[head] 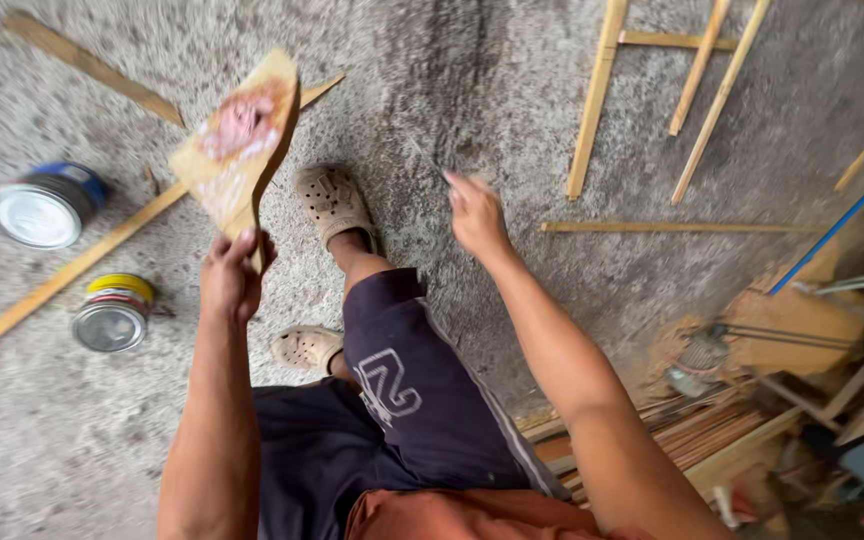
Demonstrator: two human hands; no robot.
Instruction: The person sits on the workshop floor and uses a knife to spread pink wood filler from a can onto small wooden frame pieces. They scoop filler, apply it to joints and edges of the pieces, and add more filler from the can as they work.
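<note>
Left hand (232,275) grips a tan wooden board (242,140) smeared with pink paste, raised above the floor. Right hand (475,215) pinches a thin blurred tool. Two closed cans (47,205) sit left of the left hand.

This is a rough woodworking workshop, seen from above a dusty bare concrete floor (552,290) strewn with sawdust. Long wooden slats (592,100) and a part-built frame of thin battens (697,70) lie towards the floor's far right corner, another long strip (62,275) crosses the left side, and a heap of offcuts, stacked laths and scrap boards (752,420) crowds the near right edge. Two tins, a blue-sided one (44,205) and a yellow-rimmed one (112,315), stand on the floor near its left edge.
</note>
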